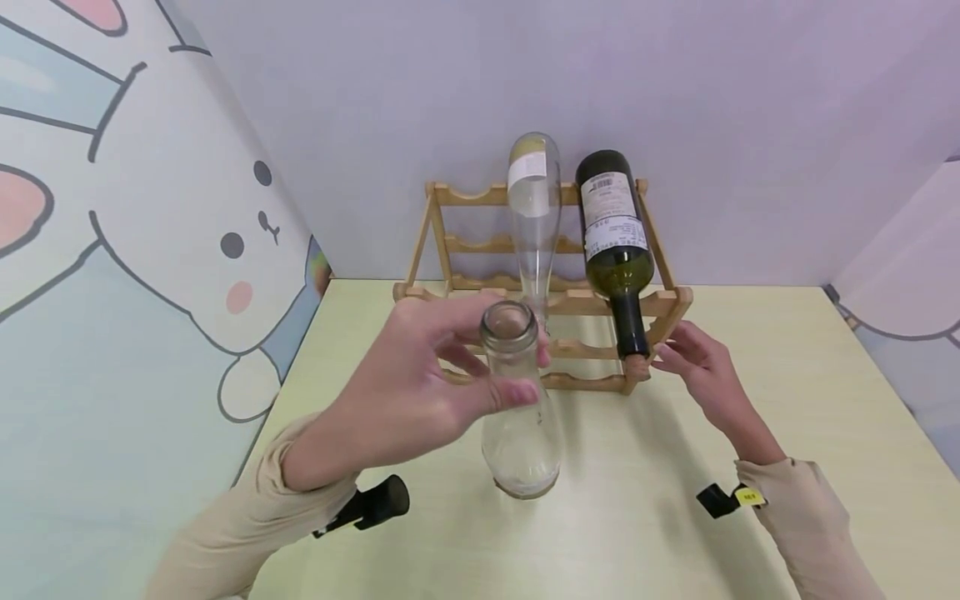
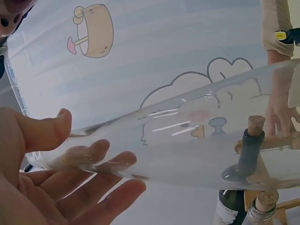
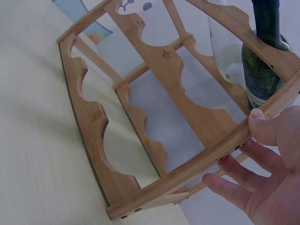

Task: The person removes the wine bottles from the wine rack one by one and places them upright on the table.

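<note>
Clear glass first: the person's left hand (image 1: 420,392) has thumb and fingers wrapped around the neck of a see-through bottle (image 1: 522,442), mouth pointing up toward the head camera and wide base angled away over the pale tabletop (image 1: 600,517). No writing I can make out on that one. Can't tell from these views whether its base touches the table.

Right hand (image 1: 701,367) is over at the wooden rack (image 1: 585,304), pinching the side rail, thumb on one face and fingers on the other, just beside the dark green bottle (image 1: 618,271).

Label check, since that's the fun bit: the green one wears a white back label (image 1: 609,208) with a barcode up top and rows of small print, way too tiny to read, so no brand from me. Next to it on the rack lies another clear bottle (image 1: 534,225) with a pale label (image 1: 528,167), also unreadable. Both rest neck-down toward the front, and the left wrist view shows corks in both necks.

Rack slat has a little dark mark (image 3: 166,55), could be a logo or a knot, can't say. There's a yellow tag (image 1: 750,497) on the right wrist gear, lettering too small. Cartoon bunny (image 1: 202,217) on the wall, no text.
</note>
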{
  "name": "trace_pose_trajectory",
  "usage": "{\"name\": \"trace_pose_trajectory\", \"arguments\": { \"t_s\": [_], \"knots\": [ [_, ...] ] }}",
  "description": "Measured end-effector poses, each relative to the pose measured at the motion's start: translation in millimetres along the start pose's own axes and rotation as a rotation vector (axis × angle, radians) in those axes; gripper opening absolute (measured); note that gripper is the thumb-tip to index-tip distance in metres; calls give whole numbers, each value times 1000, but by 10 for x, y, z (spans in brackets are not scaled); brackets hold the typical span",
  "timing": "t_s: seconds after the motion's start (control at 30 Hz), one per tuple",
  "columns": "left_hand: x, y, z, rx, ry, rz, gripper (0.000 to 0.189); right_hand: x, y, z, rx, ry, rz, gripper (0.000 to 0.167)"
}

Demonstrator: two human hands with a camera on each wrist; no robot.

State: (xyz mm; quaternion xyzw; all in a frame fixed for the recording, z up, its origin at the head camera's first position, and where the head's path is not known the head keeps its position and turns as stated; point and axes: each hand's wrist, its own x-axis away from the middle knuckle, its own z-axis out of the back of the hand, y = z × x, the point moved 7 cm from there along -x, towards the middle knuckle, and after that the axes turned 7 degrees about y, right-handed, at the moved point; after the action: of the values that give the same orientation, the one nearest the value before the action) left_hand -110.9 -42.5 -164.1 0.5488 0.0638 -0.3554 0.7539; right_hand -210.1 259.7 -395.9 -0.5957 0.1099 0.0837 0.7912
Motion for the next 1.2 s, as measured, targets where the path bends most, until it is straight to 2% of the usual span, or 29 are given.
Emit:
{"name": "trace_pose_trajectory", "arguments": {
  "t_s": [0.2,0.4,0.63,0.77,1.2],
  "knots": [
    [32,-150,-68,0,7,40,24,-16,1,-18,-17,-7,17,39],
    [49,-201,-105,-1,34,28,23,-22,20,-15,-23,3,14,38],
    [64,-365,-189,35,45,0,25,-12,23,-1,-84,17,15,37],
    [69,-406,-235,33,44,-17,25,-1,33,-4,-101,23,22,37],
    [115,-553,-321,-28,58,10,23,20,53,-23,-154,46,39,36]
  ]
}}
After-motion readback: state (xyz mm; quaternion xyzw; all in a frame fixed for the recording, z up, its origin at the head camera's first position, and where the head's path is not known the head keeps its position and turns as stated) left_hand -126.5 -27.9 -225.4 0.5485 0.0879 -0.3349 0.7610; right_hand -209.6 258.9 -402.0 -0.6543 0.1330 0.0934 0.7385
